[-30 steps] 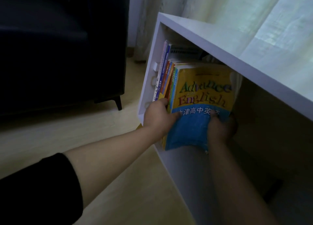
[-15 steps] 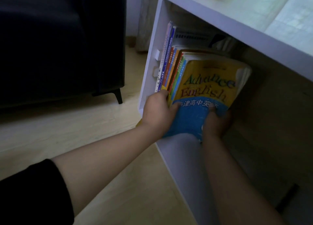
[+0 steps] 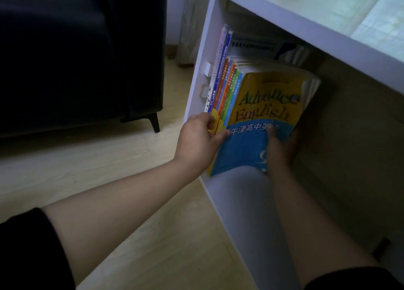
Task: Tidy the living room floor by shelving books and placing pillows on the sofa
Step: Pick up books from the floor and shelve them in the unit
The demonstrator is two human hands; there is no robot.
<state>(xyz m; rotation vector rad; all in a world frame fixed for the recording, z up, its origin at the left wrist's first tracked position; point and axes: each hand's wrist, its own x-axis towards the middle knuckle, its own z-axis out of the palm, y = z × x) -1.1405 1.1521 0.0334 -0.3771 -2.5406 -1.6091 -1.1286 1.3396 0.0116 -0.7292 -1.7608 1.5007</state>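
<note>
So the whole thing is happening inside the white shelf unit [image 3: 310,36], which sits low on the light wood floor [image 3: 98,169]. A row of books [image 3: 225,88] stands at the left end of the shelf's opening, spines facing out in orange, green and blue, with a couple of taller ones pushed right against the shelf's left wall. The last one in the row, on the side away from that wall, is a yellow-and-blue English textbook [image 3: 264,119], leaning a bit against the others, its bottom edge on the shelf's bottom board and sticking out slightly past the front. The left hand [image 3: 199,141] is at the front of the shelf, fingers curled around the lower spines of the row and the thumb pressed on the blue part of the textbook cover. The right hand [image 3: 281,149] reaches deeper into the shelf and grips the textbook's lower right corner, thumb on the cover and the other fingers tucked behind it where I can't see them. The part of the shelf to the right of the books is in shadow. Off the shelf's left side there's a dark sofa [image 3: 76,49] on black legs, and a curtain [image 3: 188,16] hangs behind the shelf's left corner. Both arms have black sleeves.
</note>
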